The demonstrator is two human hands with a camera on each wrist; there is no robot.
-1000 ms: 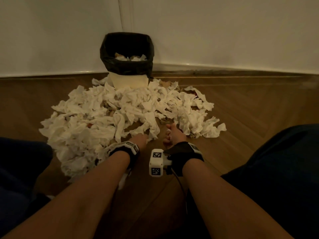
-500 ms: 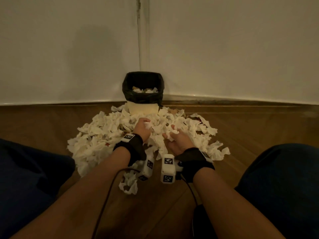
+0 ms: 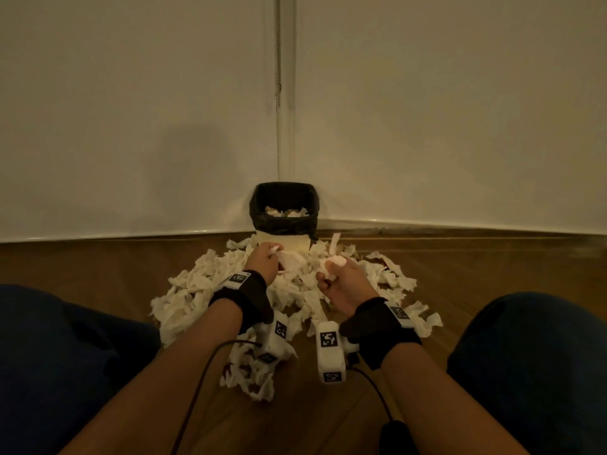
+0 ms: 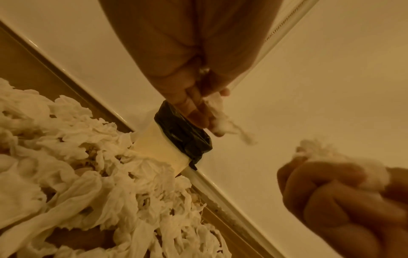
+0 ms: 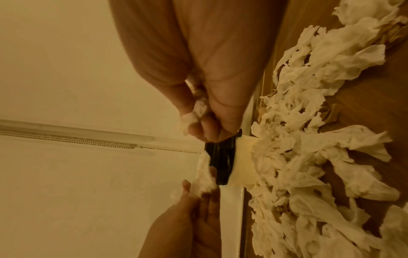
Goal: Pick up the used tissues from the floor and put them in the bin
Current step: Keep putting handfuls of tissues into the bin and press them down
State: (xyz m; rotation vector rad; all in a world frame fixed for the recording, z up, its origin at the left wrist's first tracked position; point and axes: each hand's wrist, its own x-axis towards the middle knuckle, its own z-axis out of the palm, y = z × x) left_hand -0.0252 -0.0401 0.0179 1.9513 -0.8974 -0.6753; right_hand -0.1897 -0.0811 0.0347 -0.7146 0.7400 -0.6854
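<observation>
My left hand (image 3: pixel 261 259) pinches a crumpled tissue (image 3: pixel 289 257), and my right hand (image 3: pixel 341 284) is curled around a tissue wad (image 3: pixel 335 262), both raised over the pile of tissues (image 3: pixel 193 290) on the floor (image 3: pixel 98 264). Just beyond them the bin (image 3: pixel 284 208), black-lined and holding a few tissues, stands in the corner against the wall (image 3: pixel 131 93).

Right hand (image 5: pixel 212 97) gripping crumpled tissue (image 5: pixel 198 106), bin (image 5: pixel 229 160) beyond

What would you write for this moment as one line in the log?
left hand: holds tissue | right hand: holds tissue wad | both short of bin | tissue pile on floor | bin partly filled
</observation>
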